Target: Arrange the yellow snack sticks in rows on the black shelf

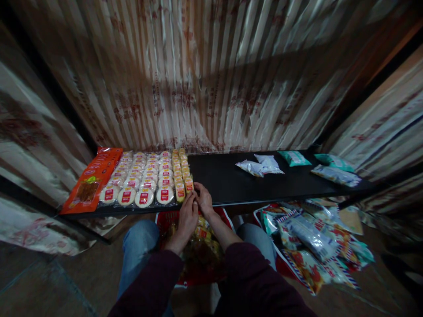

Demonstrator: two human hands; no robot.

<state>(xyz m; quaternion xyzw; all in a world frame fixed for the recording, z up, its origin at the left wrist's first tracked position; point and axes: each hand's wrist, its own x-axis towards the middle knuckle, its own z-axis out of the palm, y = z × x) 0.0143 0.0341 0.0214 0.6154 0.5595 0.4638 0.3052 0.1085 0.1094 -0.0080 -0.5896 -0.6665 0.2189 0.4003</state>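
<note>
My left hand (188, 216) and my right hand (205, 201) meet at the shelf's front edge, fingers closed and bent together. Their fingertips press on a small yellow-and-red snack packet (189, 184) at the front of a narrow row. Beside it, a matching yellow packet (180, 193) fronts the neighbouring row. Left of these run several rows of round, pale wrapped cakes (165, 194) with red labels, overlapping from front to back. Part of the gripped packet is hidden by my fingers.
An orange bag (90, 182) lies at the left end of the black shelf (218, 176). White bags (268, 164) and green bags (294, 158) rest toward the right. Below are a red basket (228, 220) of yellow packets between my knees and a heap of snack bags (313, 237).
</note>
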